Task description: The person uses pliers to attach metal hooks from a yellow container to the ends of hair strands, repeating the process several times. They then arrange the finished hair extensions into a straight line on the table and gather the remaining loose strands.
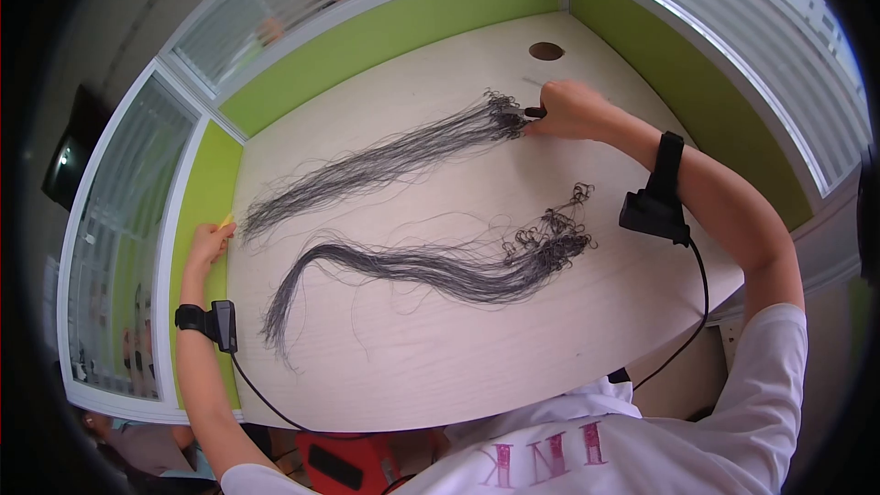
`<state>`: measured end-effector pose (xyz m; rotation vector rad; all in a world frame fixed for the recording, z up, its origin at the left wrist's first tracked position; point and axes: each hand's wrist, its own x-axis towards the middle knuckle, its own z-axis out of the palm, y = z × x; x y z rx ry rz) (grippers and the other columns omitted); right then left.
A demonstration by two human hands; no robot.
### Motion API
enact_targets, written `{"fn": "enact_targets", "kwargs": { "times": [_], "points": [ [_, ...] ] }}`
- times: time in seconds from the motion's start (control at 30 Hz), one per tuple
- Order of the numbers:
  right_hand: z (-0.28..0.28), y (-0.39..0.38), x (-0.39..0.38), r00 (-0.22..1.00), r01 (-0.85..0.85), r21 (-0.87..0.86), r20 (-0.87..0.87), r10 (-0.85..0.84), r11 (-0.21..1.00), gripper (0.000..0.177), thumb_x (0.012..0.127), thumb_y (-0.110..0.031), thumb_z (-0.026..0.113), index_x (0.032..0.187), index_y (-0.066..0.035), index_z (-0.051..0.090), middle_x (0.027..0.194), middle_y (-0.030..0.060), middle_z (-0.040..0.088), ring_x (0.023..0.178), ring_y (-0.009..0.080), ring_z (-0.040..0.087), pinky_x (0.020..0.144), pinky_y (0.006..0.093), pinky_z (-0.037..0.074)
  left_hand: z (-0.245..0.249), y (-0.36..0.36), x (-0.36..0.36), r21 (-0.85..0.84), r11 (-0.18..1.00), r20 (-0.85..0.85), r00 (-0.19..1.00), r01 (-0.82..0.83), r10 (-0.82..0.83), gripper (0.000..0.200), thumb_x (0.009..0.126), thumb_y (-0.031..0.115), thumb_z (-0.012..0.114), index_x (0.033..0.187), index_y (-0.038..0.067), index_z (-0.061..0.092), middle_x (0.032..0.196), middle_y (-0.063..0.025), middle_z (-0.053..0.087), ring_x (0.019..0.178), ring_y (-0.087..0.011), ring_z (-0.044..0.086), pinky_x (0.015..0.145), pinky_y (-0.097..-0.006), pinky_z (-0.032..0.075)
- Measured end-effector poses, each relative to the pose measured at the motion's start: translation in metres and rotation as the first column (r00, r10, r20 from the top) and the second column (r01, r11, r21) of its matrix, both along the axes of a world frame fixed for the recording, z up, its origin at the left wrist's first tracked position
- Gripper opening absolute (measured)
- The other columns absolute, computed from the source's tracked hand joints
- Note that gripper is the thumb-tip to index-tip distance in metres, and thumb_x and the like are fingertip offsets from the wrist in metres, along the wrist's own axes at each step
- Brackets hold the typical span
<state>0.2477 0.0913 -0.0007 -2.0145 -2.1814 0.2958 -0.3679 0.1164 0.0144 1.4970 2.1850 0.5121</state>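
Observation:
Across the upper table lies a bundle of long thin dark strands (pixel 385 153), its curled, looped ends at the right. My right hand (pixel 576 112) is closed around a small tool with a black handle (pixel 534 113), whose greyish tip reaches into those loops. At the bundle's left end, my left hand (pixel 211 244) pinches a small yellow object (pixel 225 220) by the table's left edge. What kind it is, I cannot make out. Nearer to me rests a second, wavy bundle of dark strands (pixel 431 273), also with curled ends at its right, touched by neither hand.
The pale table (pixel 513 362) is bordered by green partition panels (pixel 394 53) with glazed tops. A round cable hole (pixel 546 51) is at the back right. Black devices are strapped to both forearms, their cables hanging over the front. Below the table is a red seat (pixel 353 467).

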Motion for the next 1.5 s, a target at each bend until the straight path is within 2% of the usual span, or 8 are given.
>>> {"fn": "enact_targets", "kwargs": {
  "times": [0.27,0.43,0.67,0.77,0.83,0.97,1.13,1.5],
  "points": [
    [0.005,-0.008,-0.011,0.974,-0.033,0.054,0.225,0.02,0.998,0.032,0.074,-0.037,0.075,0.093,-0.011,0.074,0.088,0.012,0.07,0.087,0.0302,0.067,0.074,0.0418,0.049,-0.009,0.004,-0.013,0.299,0.95,-0.251,0.968,0.093,-0.015,0.039,0.081,0.029,0.073,0.063,-0.001,0.057,0.05,-0.002,0.046,0.044,-0.013,0.046,0.043,-0.0321,0.032],
    [0.008,-0.012,-0.007,0.971,-0.058,0.128,0.236,0.026,0.99,0.039,0.079,-0.039,0.073,0.083,-0.001,0.069,0.077,0.0137,0.066,0.079,0.032,0.065,0.075,0.0408,0.048,-0.014,-0.012,-0.002,0.502,0.83,-0.476,0.879,0.244,0.03,0.036,0.079,0.029,0.074,0.081,-0.003,0.059,0.062,-0.0115,0.058,0.059,-0.0226,0.057,0.058,-0.0377,0.044],
    [0.002,-0.017,0.005,0.998,0.004,0.232,0.056,-0.017,0.973,0.039,0.079,-0.038,0.073,0.088,-0.001,0.064,0.08,0.0133,0.064,0.08,0.0318,0.063,0.073,0.0392,0.046,0.006,-0.019,0.044,0.596,0.796,-0.361,0.921,0.105,0.149,0.036,0.08,0.028,0.076,0.087,-0.003,0.058,0.071,-0.0103,0.06,0.065,-0.0201,0.056,0.063,-0.0348,0.044],
    [0.0,-0.022,0.008,1.0,-0.009,0.292,0.029,0.0,0.956,0.041,0.079,-0.038,0.074,0.088,0.0,0.063,0.081,0.0144,0.064,0.08,0.0312,0.061,0.071,0.0399,0.046,0.011,-0.022,0.078,0.607,0.781,-0.295,0.954,0.146,0.05,0.033,0.085,0.027,0.072,0.087,-0.002,0.057,0.068,-0.0071,0.055,0.062,-0.0145,0.049,0.058,-0.0309,0.041],
    [0.0,-0.026,0.011,1.0,0.0,0.315,0.002,-0.001,0.949,0.041,0.079,-0.038,0.074,0.089,0.0,0.063,0.082,0.0149,0.064,0.081,0.0312,0.061,0.072,0.0402,0.046,0.008,-0.026,0.116,0.668,0.666,-0.195,0.942,0.332,-0.274,0.031,0.09,0.027,0.067,0.085,-0.002,0.056,0.064,-0.0051,0.049,0.06,-0.0114,0.042,0.055,-0.0281,0.036],
    [0.001,-0.044,0.013,0.992,0.067,0.308,-0.119,-0.032,0.949,0.038,0.08,-0.034,0.073,0.088,0.002,0.062,0.08,0.0171,0.063,0.075,0.0327,0.06,0.068,0.0397,0.046,0.016,-0.059,0.197,0.322,0.729,-0.228,0.797,0.604,-0.559,0.032,0.091,0.028,0.065,0.088,-0.002,0.058,0.069,-0.0095,0.054,0.06,-0.0169,0.047,0.058,-0.0315,0.04],
    [-0.011,-0.07,0.01,0.962,0.048,0.218,-0.274,0.014,0.975,0.037,0.079,-0.032,0.075,0.087,0.003,0.062,0.077,0.0181,0.062,0.071,0.0329,0.059,0.066,0.0396,0.046,0.005,-0.074,0.237,0.164,0.425,-0.316,0.455,0.89,-0.832,0.034,0.091,0.032,0.063,0.091,-0.002,0.058,0.083,-0.0127,0.057,0.077,-0.0277,0.054,0.069,-0.0357,0.044],
    [0.005,-0.1,0.025,0.982,-0.092,0.255,-0.137,0.13,0.962,0.036,0.081,-0.031,0.075,0.094,0.002,0.066,0.083,0.0153,0.064,0.076,0.0297,0.061,0.07,0.0374,0.048,0.022,-0.119,0.245,-0.194,0.506,-0.069,0.503,0.84,-0.862,0.028,0.086,0.023,0.07,0.089,-0.003,0.06,0.081,-0.0098,0.055,0.071,-0.0216,0.053,0.064,-0.0308,0.044]
  ]
}}
